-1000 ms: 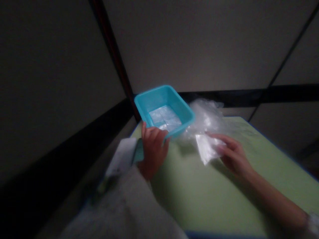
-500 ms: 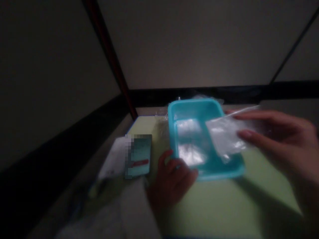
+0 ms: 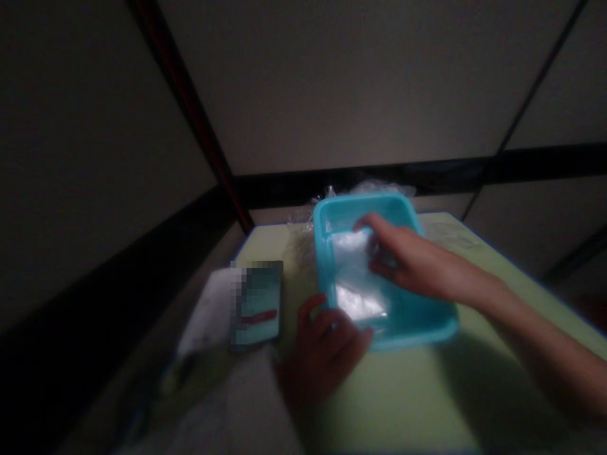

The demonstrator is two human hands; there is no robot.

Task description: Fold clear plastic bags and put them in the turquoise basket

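Observation:
My left hand [image 3: 329,344] is curled over the near left corner of a turquoise plastic basin [image 3: 403,339], gripping its rim. Inside the basin lie clear plastic packets [image 3: 363,303] that shine in the light. My right hand [image 3: 403,256] reaches down into the basin from the right, above the packets. Its index finger and thumb are apart, and no packet shows clearly between them. Blur and shadow partly hide its fingertips.
A phone [image 3: 258,309] with a lit screen lies left of the basin beside a white sheet or packet [image 3: 208,309]. Crinkled clear plastic [image 3: 301,243] lies behind and left of the basin. The yellow-green table [image 3: 398,404] stands near a wall [image 3: 355,88].
My right hand has moved left and down into the basin; the clear packet it held is no longer seen in its fingers. My left hand stays on the rim.

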